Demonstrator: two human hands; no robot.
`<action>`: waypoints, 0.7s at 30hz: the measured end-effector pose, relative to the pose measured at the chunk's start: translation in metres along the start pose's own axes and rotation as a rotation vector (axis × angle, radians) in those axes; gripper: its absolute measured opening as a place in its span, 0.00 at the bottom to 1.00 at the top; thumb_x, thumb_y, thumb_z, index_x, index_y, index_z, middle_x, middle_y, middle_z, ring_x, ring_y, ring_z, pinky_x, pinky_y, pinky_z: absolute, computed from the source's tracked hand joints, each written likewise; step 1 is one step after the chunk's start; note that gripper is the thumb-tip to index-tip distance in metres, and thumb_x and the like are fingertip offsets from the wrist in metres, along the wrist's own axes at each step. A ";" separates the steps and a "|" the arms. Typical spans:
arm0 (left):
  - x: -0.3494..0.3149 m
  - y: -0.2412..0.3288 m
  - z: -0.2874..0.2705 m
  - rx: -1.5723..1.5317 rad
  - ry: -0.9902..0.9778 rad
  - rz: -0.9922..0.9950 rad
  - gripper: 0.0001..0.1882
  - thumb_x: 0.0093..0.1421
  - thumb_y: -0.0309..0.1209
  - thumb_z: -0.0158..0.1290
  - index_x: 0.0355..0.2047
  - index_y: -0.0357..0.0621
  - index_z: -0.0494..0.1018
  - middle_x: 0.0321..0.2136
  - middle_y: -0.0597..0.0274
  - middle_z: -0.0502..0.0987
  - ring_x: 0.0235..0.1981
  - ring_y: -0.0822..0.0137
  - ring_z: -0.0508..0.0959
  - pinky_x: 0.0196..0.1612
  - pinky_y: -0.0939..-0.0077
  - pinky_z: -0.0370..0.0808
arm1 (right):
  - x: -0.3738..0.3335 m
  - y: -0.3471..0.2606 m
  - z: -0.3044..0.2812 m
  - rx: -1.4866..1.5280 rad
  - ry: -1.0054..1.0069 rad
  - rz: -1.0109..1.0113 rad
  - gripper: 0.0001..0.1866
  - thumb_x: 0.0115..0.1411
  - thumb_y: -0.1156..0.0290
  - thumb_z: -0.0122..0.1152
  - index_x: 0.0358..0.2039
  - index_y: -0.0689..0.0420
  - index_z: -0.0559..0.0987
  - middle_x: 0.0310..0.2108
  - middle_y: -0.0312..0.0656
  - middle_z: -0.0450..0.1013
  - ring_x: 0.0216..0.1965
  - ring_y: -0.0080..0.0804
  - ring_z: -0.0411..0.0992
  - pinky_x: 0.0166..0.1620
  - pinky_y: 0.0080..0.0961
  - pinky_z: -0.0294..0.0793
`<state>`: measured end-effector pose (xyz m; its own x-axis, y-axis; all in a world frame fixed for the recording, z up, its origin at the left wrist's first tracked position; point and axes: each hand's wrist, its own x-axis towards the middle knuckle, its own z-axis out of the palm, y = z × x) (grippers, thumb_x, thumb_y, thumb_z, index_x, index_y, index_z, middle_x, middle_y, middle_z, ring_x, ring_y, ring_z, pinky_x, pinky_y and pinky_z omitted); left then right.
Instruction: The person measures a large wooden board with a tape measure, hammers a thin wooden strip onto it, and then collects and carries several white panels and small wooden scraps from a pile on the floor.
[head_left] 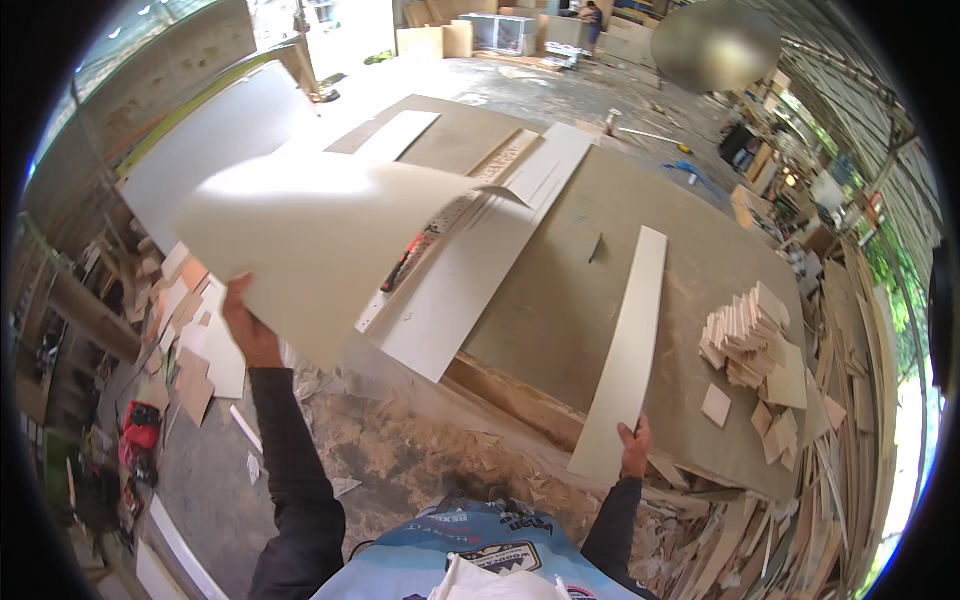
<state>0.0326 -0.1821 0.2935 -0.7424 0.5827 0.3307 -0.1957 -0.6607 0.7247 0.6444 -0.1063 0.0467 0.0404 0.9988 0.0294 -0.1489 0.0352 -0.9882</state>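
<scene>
My left hand (248, 325) is closed on the near left edge of a wide, thin cream sheet (310, 220), which bows upward over the left side of the table. Toward the right, my right hand (635, 447) grips the near end of a long narrow cream strip (628, 350) that reaches across the brown tabletop (560, 290). Between them lies a white board (450, 310), and a perforated straight strip (510, 155) partly rests along it. A red and black utility knife (398, 272) shows beside the sheet's edge. A thin dark pen-like stick (595, 248) lies mid-table.
Stacked small wooden squares (745, 335) stand at the table's right, with several loose pieces around them. Long wood offcuts (850, 400) crowd the right side. Scrap panels (190, 340) and a red tool (140, 430) lie on the floor at left. Another person (592, 25) stands far back.
</scene>
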 end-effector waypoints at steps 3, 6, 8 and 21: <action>-0.025 0.078 0.019 0.138 -0.097 0.278 0.19 0.62 0.35 0.47 0.49 0.34 0.68 0.42 0.53 0.77 0.41 0.59 0.79 0.47 0.67 0.77 | 0.005 -0.056 0.017 -0.275 -0.066 -0.205 0.23 0.59 0.77 0.55 0.55 0.69 0.70 0.48 0.48 0.74 0.48 0.36 0.72 0.54 0.30 0.68; -0.043 0.145 0.026 -0.276 -0.288 0.092 0.20 0.65 0.35 0.45 0.51 0.33 0.67 0.45 0.51 0.75 0.43 0.59 0.78 0.47 0.67 0.77 | 0.016 -0.099 0.019 -0.665 -0.098 -0.471 0.23 0.61 0.75 0.55 0.56 0.69 0.70 0.46 0.55 0.75 0.47 0.44 0.73 0.53 0.34 0.69; -0.075 0.217 0.014 -0.276 -0.399 0.134 0.21 0.65 0.35 0.45 0.53 0.32 0.66 0.47 0.48 0.74 0.45 0.57 0.78 0.48 0.62 0.76 | 0.022 -0.133 0.046 -0.787 -0.194 -0.597 0.24 0.61 0.75 0.55 0.57 0.69 0.70 0.46 0.57 0.74 0.46 0.48 0.73 0.51 0.35 0.70; -0.279 0.370 -0.259 0.036 0.437 1.013 0.22 0.59 0.24 0.49 0.54 0.26 0.65 0.52 0.48 0.71 0.54 0.61 0.70 0.61 0.62 0.65 | -0.016 -0.174 0.267 -0.421 -0.594 -0.854 0.23 0.55 0.82 0.63 0.52 0.71 0.74 0.40 0.53 0.77 0.42 0.39 0.75 0.53 0.35 0.66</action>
<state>0.0013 -0.7124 0.3127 -0.7125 -0.4427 0.5444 0.6446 -0.7194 0.2587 0.4055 -0.1184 0.2588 -0.5251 0.5155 0.6772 0.0530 0.8140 -0.5785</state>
